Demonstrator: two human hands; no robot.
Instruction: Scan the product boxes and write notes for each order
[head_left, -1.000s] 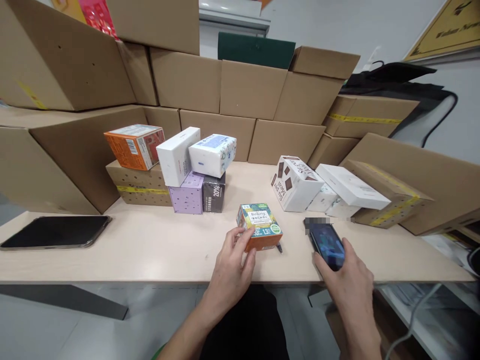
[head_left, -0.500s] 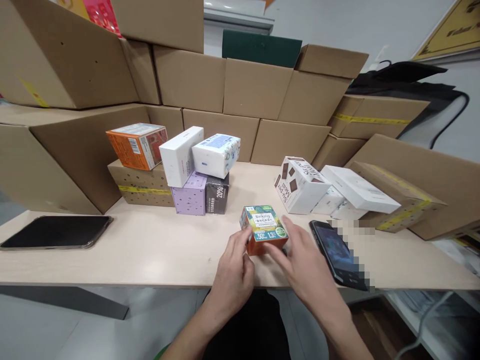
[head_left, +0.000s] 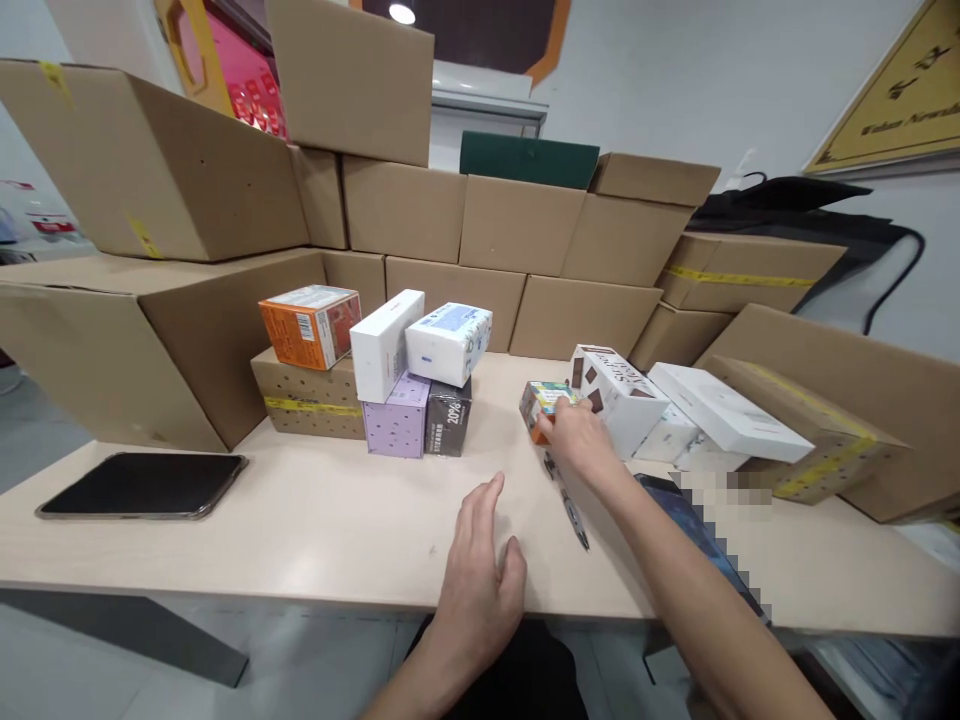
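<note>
My right hand (head_left: pixel 579 432) reaches out to a small green and orange box (head_left: pixel 541 400) on the table, its fingers bent against the box's near right side. The box sits against the left side of a white box lettered "Super Meal" (head_left: pixel 622 400). The fingertips partly cover the small box's top and front. Near the table's front edge my left hand (head_left: pixel 484 565) holds nothing, its fingers stretched forward and the thumb apart. A pen (head_left: pixel 566 505) lies just below the right hand.
At left, an orange box (head_left: pixel 311 325), a white box (head_left: pixel 386 345) and a tissue pack (head_left: pixel 450 343) rest on other boxes. A dark phone (head_left: pixel 142 485) lies left; another device (head_left: pixel 694 520) lies under my right forearm. Large cardboard boxes (head_left: pixel 450 300) wall the back.
The small box has moved away from me to the "Super Meal" box with my right hand. My left hand has let go and stays near the edge. The pen now shows, and the view tilts up.
</note>
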